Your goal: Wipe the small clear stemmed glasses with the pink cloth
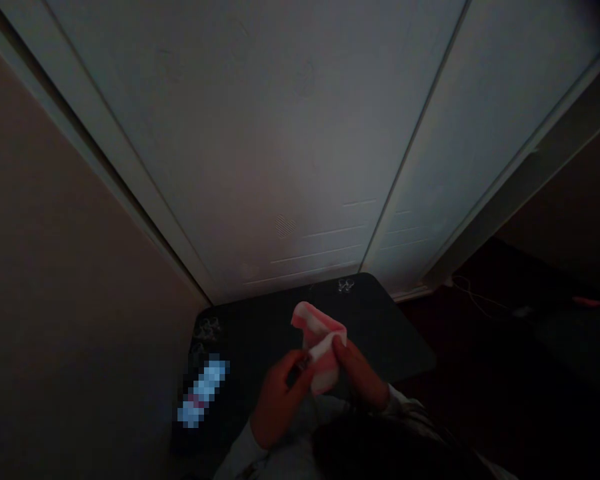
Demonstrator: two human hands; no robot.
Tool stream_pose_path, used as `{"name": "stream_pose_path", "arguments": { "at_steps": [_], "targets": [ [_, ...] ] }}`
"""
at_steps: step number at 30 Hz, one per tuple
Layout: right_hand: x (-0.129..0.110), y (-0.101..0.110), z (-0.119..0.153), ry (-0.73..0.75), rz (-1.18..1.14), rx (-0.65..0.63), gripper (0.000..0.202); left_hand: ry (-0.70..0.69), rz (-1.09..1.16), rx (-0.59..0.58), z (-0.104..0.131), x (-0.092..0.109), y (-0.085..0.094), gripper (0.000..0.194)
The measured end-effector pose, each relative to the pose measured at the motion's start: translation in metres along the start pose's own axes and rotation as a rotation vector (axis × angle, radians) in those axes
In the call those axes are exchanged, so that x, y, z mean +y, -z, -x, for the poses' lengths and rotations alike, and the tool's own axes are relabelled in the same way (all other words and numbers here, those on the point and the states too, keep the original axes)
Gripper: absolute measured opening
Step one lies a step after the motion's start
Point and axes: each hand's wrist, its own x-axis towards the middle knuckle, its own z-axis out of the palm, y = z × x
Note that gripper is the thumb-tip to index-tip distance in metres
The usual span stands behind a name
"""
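Note:
The scene is very dark. A small pink and white striped cloth item [318, 340] is held up over a dark table [260, 333]. My left hand [280, 397] grips its lower left side, and a small dark thing sits between my fingers there; I cannot tell what it is. My right hand [360, 377] pinches the cloth's right edge from above. Both of my sleeves are light grey.
A blurred blue and white patch [203, 392] lies at the table's left. Small shiny objects sit at the table's far edge [346, 285] and left corner [207, 328]. White closet doors [290, 147] stand behind the table. A thin cable [475, 297] lies on the dark floor to the right.

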Motion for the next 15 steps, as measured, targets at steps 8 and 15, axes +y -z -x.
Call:
{"name": "stream_pose_path", "arguments": {
  "at_steps": [8,15],
  "targets": [
    [-0.005,-0.003,0.003,0.054,-0.031,-0.192,0.05,0.049,-0.014,-0.07,0.0,0.003,0.0,0.031],
    [-0.001,0.004,0.002,0.105,0.192,-0.176,0.043,0.07,0.092,0.055,0.001,-0.01,0.001,0.024]
  ]
}}
